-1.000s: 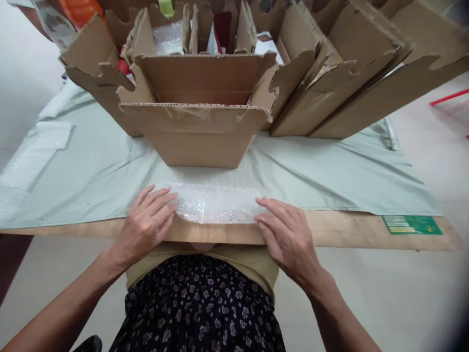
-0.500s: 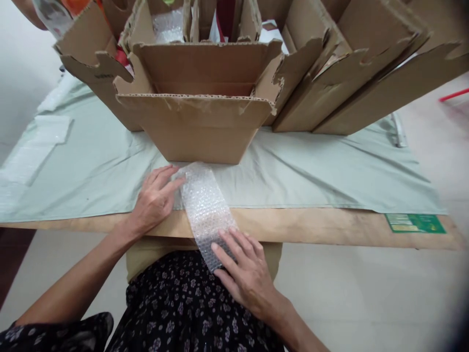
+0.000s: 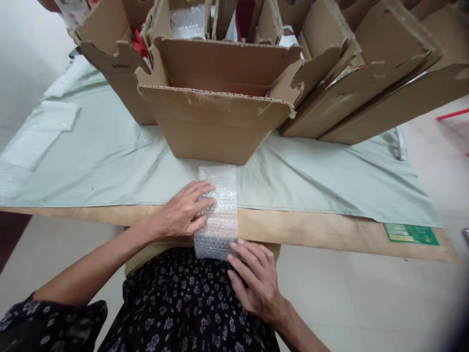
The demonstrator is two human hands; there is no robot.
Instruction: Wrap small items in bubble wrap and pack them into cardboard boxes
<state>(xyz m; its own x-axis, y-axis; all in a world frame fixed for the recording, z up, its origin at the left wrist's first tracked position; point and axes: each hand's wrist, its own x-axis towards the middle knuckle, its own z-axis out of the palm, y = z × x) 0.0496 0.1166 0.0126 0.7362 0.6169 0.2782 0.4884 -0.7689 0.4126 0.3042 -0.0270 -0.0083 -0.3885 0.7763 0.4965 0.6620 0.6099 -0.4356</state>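
Note:
A strip of bubble wrap (image 3: 222, 215) lies flat across the front edge of the table, its near end hanging over the edge toward my lap. My left hand (image 3: 186, 208) rests on its left side, fingers spread and stretched over the plastic. At the lower right corner of the strip, my right hand (image 3: 256, 276) touches its border with the fingertips, fingers apart. Just beyond the far end of the strip stands an open cardboard box (image 3: 216, 124); its contents are mostly hidden.
More open cardboard boxes (image 3: 370, 102) line the back, some holding packets and bubble wrap. White foam-like sheets (image 3: 40, 129) lie at the left on the pale green cloth (image 3: 110, 166). A green card (image 3: 410, 233) sits on the wooden table edge (image 3: 311, 230) at the right.
The bubble wrap has turned from slanted to nearly straight. My left hand has moved right onto it, and my right hand has shifted slightly right to its lower corner.

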